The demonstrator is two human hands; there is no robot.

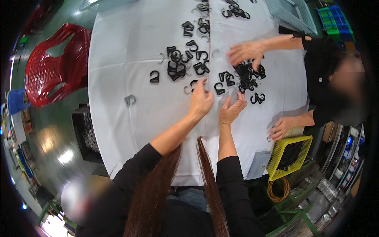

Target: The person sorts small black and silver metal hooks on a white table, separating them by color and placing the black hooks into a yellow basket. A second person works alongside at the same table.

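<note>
On the white-covered table, my left hand (201, 102) reaches forward, its index finger stretched out beside a small black hook-shaped piece (193, 84). Thumb and index finger are apart, and I see nothing held between them. To its right, my right hand (232, 110) has its fingers spread, nearest to a loose black piece (219, 89) and the right-hand pile of black pieces (248, 77). Another heap of black hooked pieces (176, 69) lies ahead and left of my left hand. A single black piece (154, 76) lies apart, farther left.
Across on the right, a co-worker's hand (248, 53) hovers by the pile; the other hand (281, 128) is near a yellow basket (294, 156) of dark pieces. A red chair (59, 65) stands left. A pale blue crate (294, 15) is at the far right.
</note>
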